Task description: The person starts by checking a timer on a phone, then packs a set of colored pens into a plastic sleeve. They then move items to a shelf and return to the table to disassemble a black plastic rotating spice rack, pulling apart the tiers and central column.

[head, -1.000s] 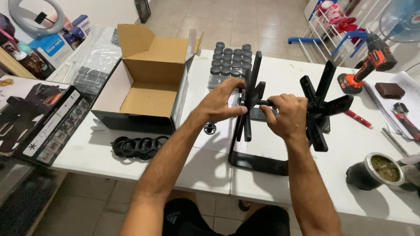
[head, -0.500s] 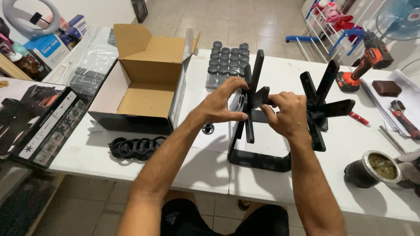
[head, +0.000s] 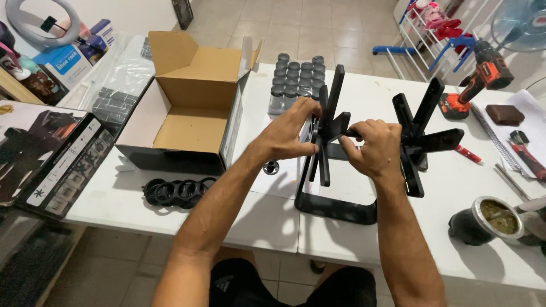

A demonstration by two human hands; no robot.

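Both hands sit slightly lower and closer together at frame centre than a moment earlier, and the star-shaped piece between them has barely turned. One white table [head: 398, 239] fills most of the frame. One open cardboard box [head: 190, 108] stands at upper left, its flaps up. Two black star-shaped rack pieces are in view: the first black star piece [head: 329, 122] stands upright at centre over one black U-shaped base frame [head: 335, 207], and the second star piece [head: 421, 139] stands just right of the hands. The left hand [head: 287, 136] has its fingers curled around the first piece's left edge; the right hand [head: 372, 149] pinches a short black rod at that piece's hub, fingers clenched on it. The right hand partly hides the second piece's hub. One block of dark round caps [head: 296, 79] lies behind the hands, too many to count surely. One chain of black rings [head: 176, 192] lies at the near edge, lower left. One orange drill [head: 475, 85] rests at upper right, one round cup of green herb [head: 489, 219] at lower right, and one small black knob [head: 271, 167] lies beneath the left wrist.
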